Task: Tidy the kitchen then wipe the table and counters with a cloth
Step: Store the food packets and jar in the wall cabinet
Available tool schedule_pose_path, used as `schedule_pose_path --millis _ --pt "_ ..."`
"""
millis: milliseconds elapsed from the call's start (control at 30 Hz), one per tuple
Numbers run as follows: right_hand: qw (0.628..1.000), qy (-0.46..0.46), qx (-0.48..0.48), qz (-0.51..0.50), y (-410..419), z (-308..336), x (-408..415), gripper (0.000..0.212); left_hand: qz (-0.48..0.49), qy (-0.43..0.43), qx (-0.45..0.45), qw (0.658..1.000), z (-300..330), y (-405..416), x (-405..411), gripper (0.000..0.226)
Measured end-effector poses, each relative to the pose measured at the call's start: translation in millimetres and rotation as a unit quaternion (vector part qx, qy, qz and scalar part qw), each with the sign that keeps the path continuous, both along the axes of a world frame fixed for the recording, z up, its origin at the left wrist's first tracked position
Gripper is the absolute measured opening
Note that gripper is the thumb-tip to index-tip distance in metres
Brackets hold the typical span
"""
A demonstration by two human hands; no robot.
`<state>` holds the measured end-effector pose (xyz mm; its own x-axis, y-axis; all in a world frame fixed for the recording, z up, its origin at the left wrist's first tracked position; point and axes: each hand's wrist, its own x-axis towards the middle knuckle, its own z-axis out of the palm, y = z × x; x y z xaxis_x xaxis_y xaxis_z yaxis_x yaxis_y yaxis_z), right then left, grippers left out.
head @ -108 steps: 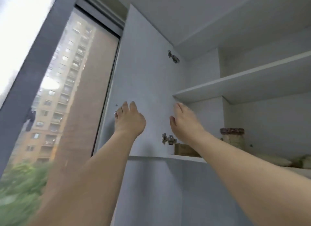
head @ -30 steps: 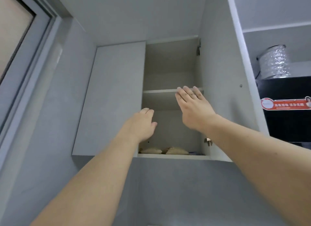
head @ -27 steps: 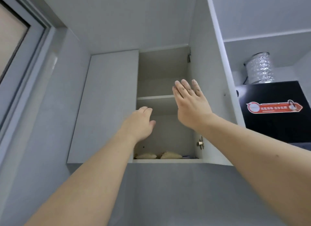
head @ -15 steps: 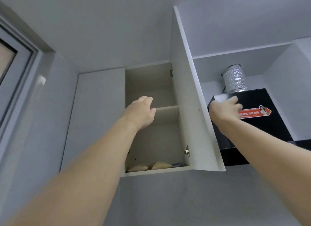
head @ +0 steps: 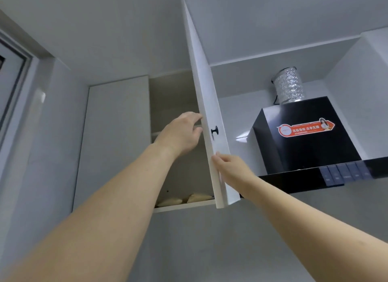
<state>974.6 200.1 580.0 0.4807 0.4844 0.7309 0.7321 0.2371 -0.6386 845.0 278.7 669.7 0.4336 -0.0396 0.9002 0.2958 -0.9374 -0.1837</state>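
A white wall cabinet hangs overhead. Its left door is closed. The right door stands partly open, edge-on to me, with a small black knob on its outer face. My left hand is raised in front of the cabinet opening, fingers loosely bent, fingertips at the door's free edge. My right hand rests low on the door's outer face, thumb against the edge. Neither hand holds a loose object. No cloth is in view.
Pale filled bags lie on the cabinet's bottom shelf. A black range hood with an orange sticker and a foil duct sits right of the door. A window frame is at far left.
The right door has swung further toward closing. My right hand dropped from beside the range hood onto the door's lower outer face. My left hand shifted right to the door's edge.
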Motion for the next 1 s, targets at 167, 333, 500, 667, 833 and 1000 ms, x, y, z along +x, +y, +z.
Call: schedule_pose_path --millis 167,333,500,667,833,1000 --pt "0.994 -0.084 -0.031 0.059 32 -13 18 0.052 0.049 0.029 0.000 0.998 -17 26 8 0.052" --pt "0.987 -0.133 -0.065 0.058 59 -20 35 0.055 0.073 -0.013 0.011 0.997 -32 52 10 0.057" --pt "0.974 -0.210 -0.086 0.016 96 -25 52 0.063 0.103 -0.051 -0.003 0.993 -42 81 11 0.059" --pt "0.934 -0.325 -0.101 -0.110 137 -20 62 0.066 0.134 -0.086 -0.024 0.987 -47 129 14 0.055" --pt "0.871 -0.423 -0.139 -0.209 164 -8 81 0.066 0.168 -0.119 -0.020 0.978 -61 174 32 0.055" --pt "0.839 -0.447 -0.133 -0.278 196 1 110 0.063 0.249 -0.149 0.004 0.957 -74 223 58 0.058"
